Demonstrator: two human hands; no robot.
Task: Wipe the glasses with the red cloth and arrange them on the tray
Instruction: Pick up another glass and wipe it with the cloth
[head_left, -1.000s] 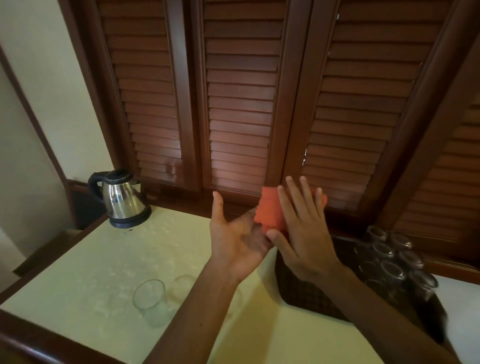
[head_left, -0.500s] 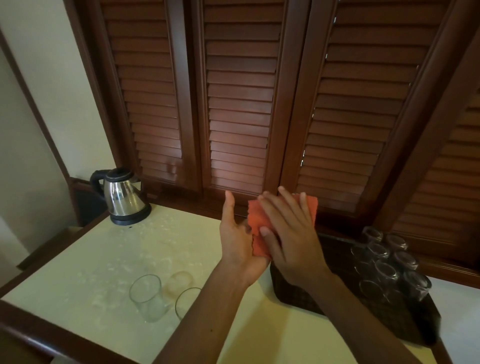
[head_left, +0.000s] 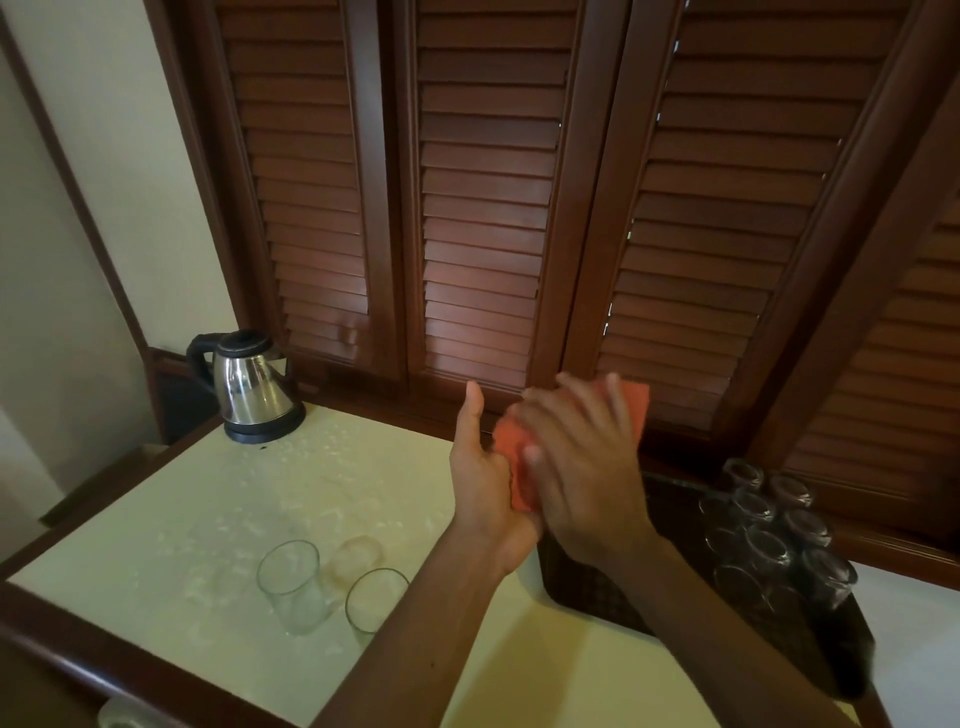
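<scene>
The red cloth (head_left: 636, 408) lies between my two palms, held above the counter. My left hand (head_left: 480, 480) is flat under it with the thumb up. My right hand (head_left: 582, 467) presses on top with straight, spread fingers, blurred by motion. Three clear glasses stand upright on the cream counter at the lower left: one (head_left: 291, 584), one (head_left: 374, 597), and a third (head_left: 356, 558) behind them. A dark woven tray (head_left: 587, 587) sits at the right, carrying several upturned glasses (head_left: 769, 535) at its far right end.
A steel electric kettle (head_left: 249, 387) stands at the counter's back left corner. Dark wooden louvered shutters (head_left: 483, 208) rise behind the counter. A dark wood rim (head_left: 104, 654) edges the counter's front.
My right hand has slid over the cloth toward my left palm, and both hands have closed flat together on it. The view has tilted slightly, showing the glasses more fully.
</scene>
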